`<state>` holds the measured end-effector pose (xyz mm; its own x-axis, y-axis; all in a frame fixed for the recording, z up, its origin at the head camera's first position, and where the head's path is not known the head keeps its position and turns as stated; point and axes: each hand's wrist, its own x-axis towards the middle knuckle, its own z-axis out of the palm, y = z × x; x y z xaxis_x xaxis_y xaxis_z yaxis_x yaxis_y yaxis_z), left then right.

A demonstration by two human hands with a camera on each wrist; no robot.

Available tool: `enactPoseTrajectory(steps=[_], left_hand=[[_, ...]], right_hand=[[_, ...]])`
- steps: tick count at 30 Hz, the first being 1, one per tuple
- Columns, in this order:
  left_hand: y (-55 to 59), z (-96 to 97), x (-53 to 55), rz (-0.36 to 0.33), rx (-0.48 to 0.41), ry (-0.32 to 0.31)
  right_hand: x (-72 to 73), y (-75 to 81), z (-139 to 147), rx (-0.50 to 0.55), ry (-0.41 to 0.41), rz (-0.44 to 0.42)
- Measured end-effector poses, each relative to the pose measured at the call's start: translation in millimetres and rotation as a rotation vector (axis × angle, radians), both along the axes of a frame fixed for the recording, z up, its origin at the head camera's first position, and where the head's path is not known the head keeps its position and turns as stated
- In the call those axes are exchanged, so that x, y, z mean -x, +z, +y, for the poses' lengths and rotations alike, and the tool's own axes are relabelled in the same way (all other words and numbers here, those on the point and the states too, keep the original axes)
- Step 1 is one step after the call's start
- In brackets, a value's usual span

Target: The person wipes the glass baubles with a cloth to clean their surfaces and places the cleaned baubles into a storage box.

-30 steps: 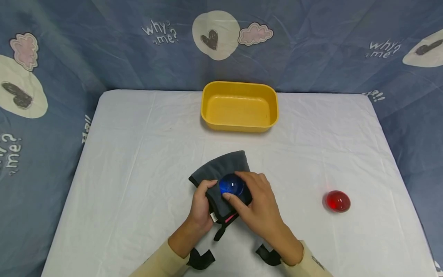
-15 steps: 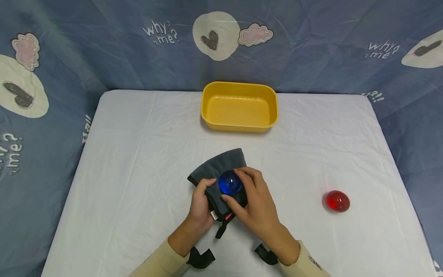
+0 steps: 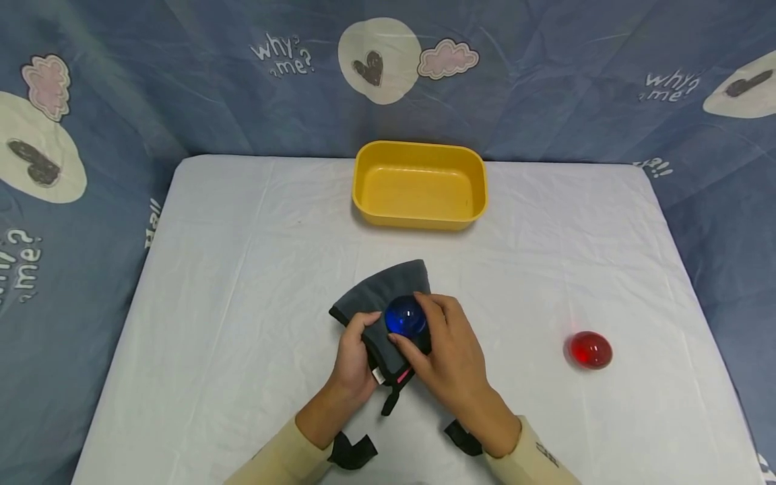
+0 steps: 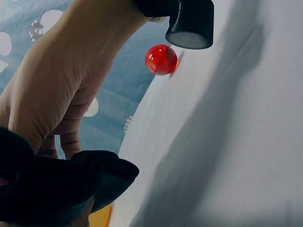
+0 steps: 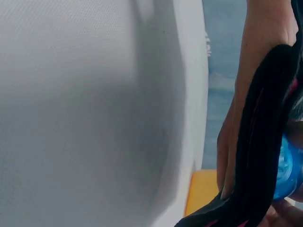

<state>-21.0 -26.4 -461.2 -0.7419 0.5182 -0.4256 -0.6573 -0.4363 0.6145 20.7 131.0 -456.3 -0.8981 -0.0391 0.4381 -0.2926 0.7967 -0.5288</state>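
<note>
A folded grey cloth (image 3: 388, 286) with black edging, a small white tag and a hanging loop is held above the table in the head view. My left hand (image 3: 353, 360) grips its left side, thumb on top and fingers hidden underneath. A clear blue ball (image 3: 405, 316) lies against the cloth, and my right hand (image 3: 451, 357) pinches it between thumb and fingers. In the left wrist view the dark cloth (image 4: 61, 184) fills the lower left, below my right hand (image 4: 66, 94). The right wrist view has the blue ball (image 5: 286, 170) partly behind the cloth edge (image 5: 260, 132).
A yellow tub (image 3: 418, 222) stands at the back middle of the white-covered table (image 3: 242, 283). A clear red ball (image 3: 591, 350) lies on the right. Blue patterned fabric (image 3: 533, 87) hangs behind and beside the table.
Both hands keep their hold on cloth and ball. The right hand, ball and cloth have shifted slightly upward in the head view, and the hanging loop has swung a little to the right.
</note>
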Motion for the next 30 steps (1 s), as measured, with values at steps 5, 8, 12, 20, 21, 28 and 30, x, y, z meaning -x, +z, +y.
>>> enactPoseTrajectory(steps=[5,8,12,20,21,28,30], left_hand=[[-0.7,-1.4,0.9,0.004,-0.022,0.005],[-0.4,-2.2,1.1,0.004,-0.017,0.011],[0.5,-3.1,1.2,-0.007,-0.001,0.005],[0.2,-3.5,1.5,-0.021,-0.001,0.003],[0.0,-3.5,1.7,-0.019,-0.003,0.003],[0.0,-3.3,3.6,-0.008,-0.004,0.001],[0.4,-3.8,3.8,-0.010,0.000,-0.003]], right_hand=[[1.1,-0.6,3,0.097,0.001,-0.031],[1.2,-0.2,3,0.158,-0.001,-0.063],[1.7,1.4,3,0.199,-0.008,-0.111],[3.0,3.6,3,0.238,-0.008,-0.183],[2.4,3.0,4,0.236,-0.001,-0.181],[0.3,3.0,7,0.062,0.112,-0.056],[2.1,7.3,11,-0.018,0.169,-0.024]])
